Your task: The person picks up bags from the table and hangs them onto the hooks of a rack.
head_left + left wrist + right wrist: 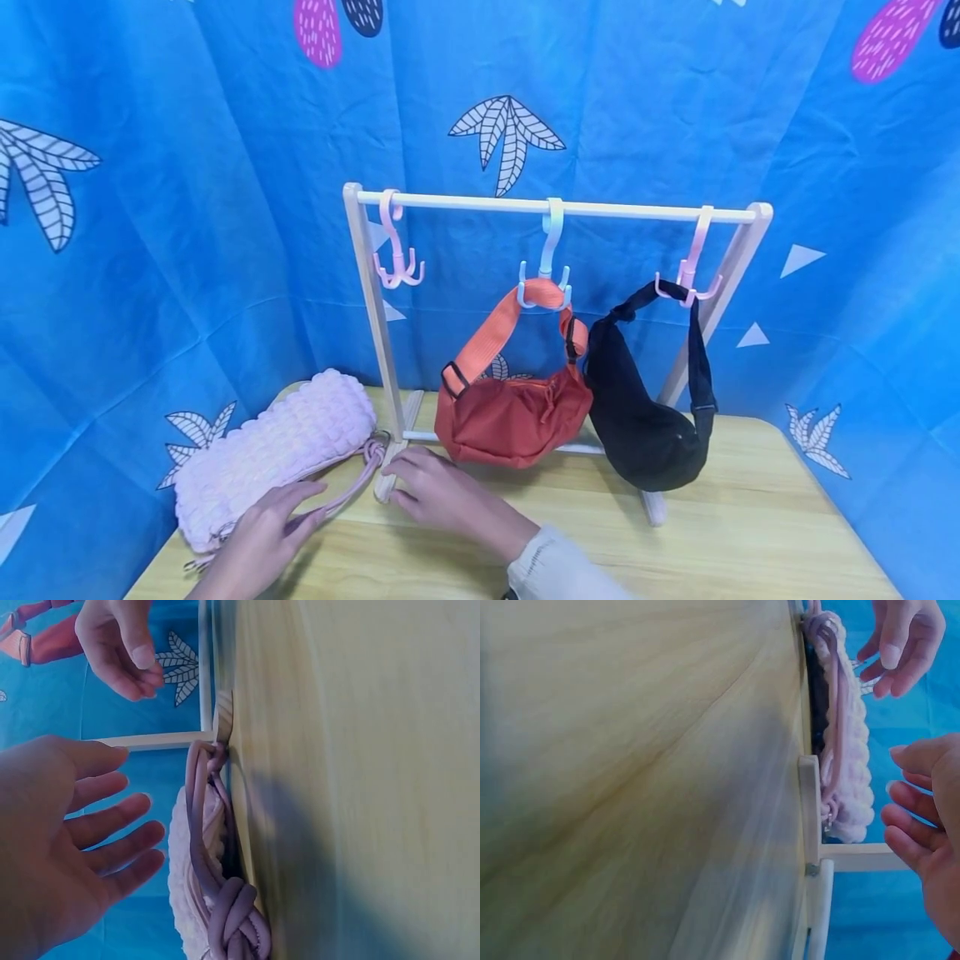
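Observation:
A puffy pale-lilac handbag (277, 442) lies on the table at the left of a small wooden rack. Its knotted mauve strap (196, 817) runs along the near side of the bag. My left hand (262, 533) is over the bag's near side, fingers spread and apart from the strap in the left wrist view. Close to the bag's right end and the rack's left foot is my right hand (435, 487), its fingers loosely bent with nothing between them. On the rack, a rust-red bag (510, 417) hangs by its orange strap and a black bag (648, 433) by its black strap.
The rack's white top bar (480, 202) carries a bare pink hook (399, 267) at left, a blue hook (553, 242) in the middle and another pink hook (693, 258) at right. A blue patterned curtain (225, 208) stands behind the wooden table (757, 517).

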